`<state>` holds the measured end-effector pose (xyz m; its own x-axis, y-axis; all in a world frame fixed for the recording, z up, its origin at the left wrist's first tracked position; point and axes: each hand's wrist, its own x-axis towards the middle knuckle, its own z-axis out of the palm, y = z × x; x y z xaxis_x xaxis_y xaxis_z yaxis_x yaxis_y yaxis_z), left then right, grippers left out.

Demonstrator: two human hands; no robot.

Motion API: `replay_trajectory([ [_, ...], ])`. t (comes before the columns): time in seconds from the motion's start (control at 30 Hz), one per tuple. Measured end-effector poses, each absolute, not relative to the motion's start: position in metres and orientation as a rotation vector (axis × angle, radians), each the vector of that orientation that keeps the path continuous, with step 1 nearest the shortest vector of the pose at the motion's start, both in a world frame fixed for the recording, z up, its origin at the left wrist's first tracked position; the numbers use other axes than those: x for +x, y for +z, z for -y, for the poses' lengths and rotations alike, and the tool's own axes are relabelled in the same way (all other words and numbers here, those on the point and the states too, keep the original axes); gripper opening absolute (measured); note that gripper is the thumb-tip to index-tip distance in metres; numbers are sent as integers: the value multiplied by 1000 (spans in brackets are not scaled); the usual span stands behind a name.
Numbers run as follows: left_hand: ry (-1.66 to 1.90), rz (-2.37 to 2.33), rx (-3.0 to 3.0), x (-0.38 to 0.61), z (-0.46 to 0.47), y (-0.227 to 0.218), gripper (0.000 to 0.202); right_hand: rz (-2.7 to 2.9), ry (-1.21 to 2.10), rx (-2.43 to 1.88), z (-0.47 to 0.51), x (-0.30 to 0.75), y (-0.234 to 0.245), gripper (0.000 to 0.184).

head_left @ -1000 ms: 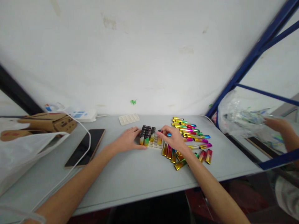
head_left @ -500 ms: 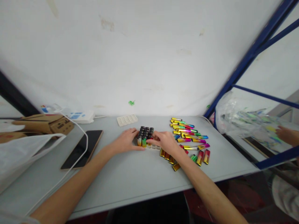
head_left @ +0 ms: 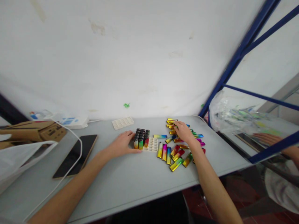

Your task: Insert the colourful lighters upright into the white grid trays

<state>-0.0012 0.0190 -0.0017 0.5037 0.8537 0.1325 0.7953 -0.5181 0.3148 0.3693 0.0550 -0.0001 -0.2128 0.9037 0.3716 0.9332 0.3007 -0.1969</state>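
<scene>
The left hand (head_left: 121, 145) curves beside the upright lighters (head_left: 141, 138) in the left part of a white tray (head_left: 153, 145) on the counter (head_left: 116, 183), thumb and fingers apart. The right hand (head_left: 184, 132) is over loose lighters (head_left: 168, 155); I cannot tell whether it grips one.

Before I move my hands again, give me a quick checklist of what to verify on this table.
1. Left hand beside the tray, at its left end: ok.
2. Standing lighters upright in the tray: ok.
3. Open holes at the tray's right side: ok, several are bare.
4. Right hand gripping one of the loose lighters: cannot tell, the fingertips are among them and too small to read.
5. Loose lighters all lined up one way: not ok, they lie at mixed angles.
6. Phone clear of the white cable: not ok, the cable crosses over it.
</scene>
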Motion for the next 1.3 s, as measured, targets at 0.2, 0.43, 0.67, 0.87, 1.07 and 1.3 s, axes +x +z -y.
replay_trajectory([
  [0.2, 442, -1406, 2540, -2, -18, -1, 74, 2228, -20, -1678, -56, 369, -2, 26],
  [0.43, 460, -1394, 2526, -2, -18, -1, 70, 2186, -63, -1584, -49, 357, -4, 17],
  [0.67, 491, -1381, 2537, -3, -18, -2, 71, 1839, 153, -1420, -36, 337, 10, 37],
  [0.87, 478, -1390, 2535, -3, -18, -3, 72, 1668, 375, -1338, -33, 320, 9, 41],
  [1.07, 470, -1378, 2537, -3, -18, -2, 73, 1659, 838, -1097, -20, 300, 18, 51],
  [1.3, 467, -1384, 2534, -3, -19, -4, 76, 1486, 1107, -1077, -15, 278, 10, 49],
])
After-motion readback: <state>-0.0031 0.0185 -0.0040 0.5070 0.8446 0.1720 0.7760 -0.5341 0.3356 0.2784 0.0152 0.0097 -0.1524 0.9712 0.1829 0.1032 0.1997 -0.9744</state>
